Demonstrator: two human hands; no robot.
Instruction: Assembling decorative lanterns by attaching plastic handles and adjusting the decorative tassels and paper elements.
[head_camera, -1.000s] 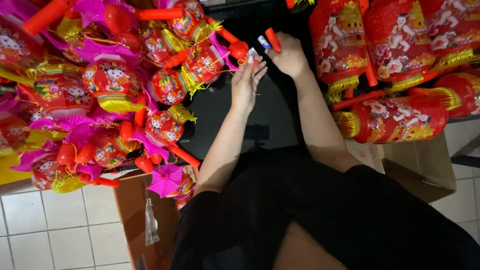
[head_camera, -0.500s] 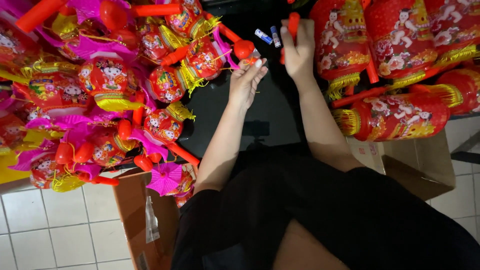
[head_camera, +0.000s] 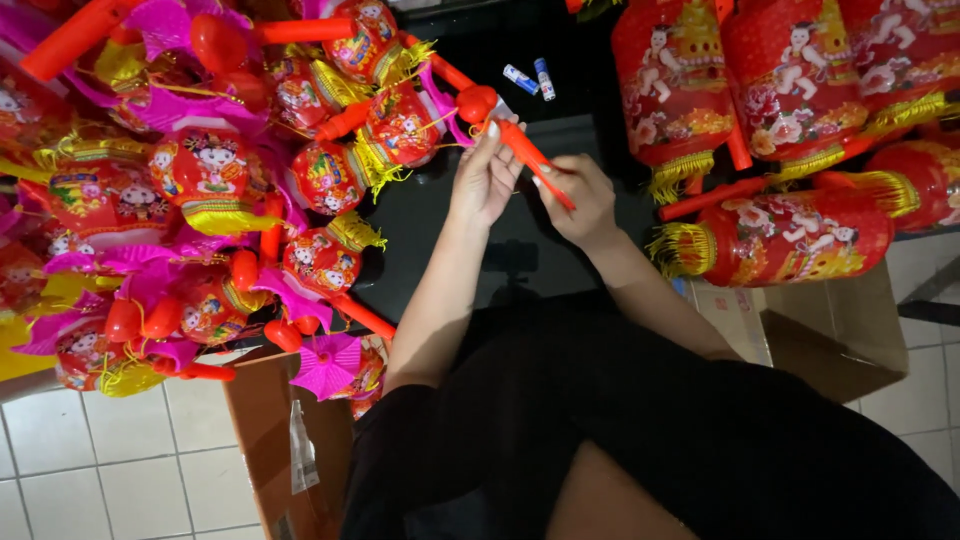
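Red plastic is filling both hands: the person is gripping a slim lantern handle stick (head_camera: 535, 165) that is slanting between them. The right hand (head_camera: 578, 200) is closing around the stick's lower end, while the left hand (head_camera: 485, 178) is pinching the upper part with its fingertips, just below the rounded knob where a lantern hangs. The stick is looking light and stiff, smooth enough to slip, so it probably handles best held along the shaft rather than by the knob. Both forearms are reaching forward from the body, wrists bent slightly inward toward each other above a black tabletop (head_camera: 440, 210). Just beyond the left hand, a small red lantern (head_camera: 400, 125) with yellow fringe is dangling. Farther ahead, two small blue-and-white batteries (head_camera: 532, 78) are lying. Left of the hands a heap of lanterns is piling up; right of them, larger red lanterns (head_camera: 770, 235) are lying.
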